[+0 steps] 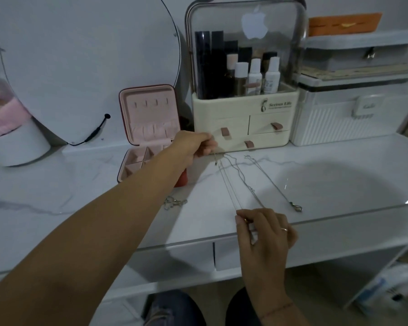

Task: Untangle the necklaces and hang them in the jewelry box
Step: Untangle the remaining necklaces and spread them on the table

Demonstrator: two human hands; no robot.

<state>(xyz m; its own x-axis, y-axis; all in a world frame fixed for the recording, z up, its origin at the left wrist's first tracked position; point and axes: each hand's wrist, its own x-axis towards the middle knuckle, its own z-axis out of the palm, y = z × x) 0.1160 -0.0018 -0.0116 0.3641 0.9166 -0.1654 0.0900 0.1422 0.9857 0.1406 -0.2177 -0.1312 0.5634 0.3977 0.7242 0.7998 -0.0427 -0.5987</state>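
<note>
While our left hand (199, 147) reaches far across the tabletop (316, 180), its fingers curl and pinch the far ends of the stretched necklaces (231, 191), just in front of the lower drawers of the cosmetics organiser (245, 128). Our right hand (266, 229) sits at the near edge of the tabletop, thumb and forefinger closed on the near ends of the same fine chains, with a ring (284, 229) on one finger. Between our two hands the chains run in thin lines that lie close together, and we cannot tell where they cross.

To the right of them a separate necklace (271, 182) lies slanted on the tabletop, apart from both hands, its clasp at the near end. Another small chain heap (174, 202) lies beside our left forearm, near the front of the jewelry box (151, 116).

That jewelry box stands open to the left of the organiser, its pink lid upright with a row of hooks (151, 103) that carry nothing; our forearm hides part of its tray. Behind it leans a round mirror (80, 55), and a white case (353, 118) stands right of the organiser.
</note>
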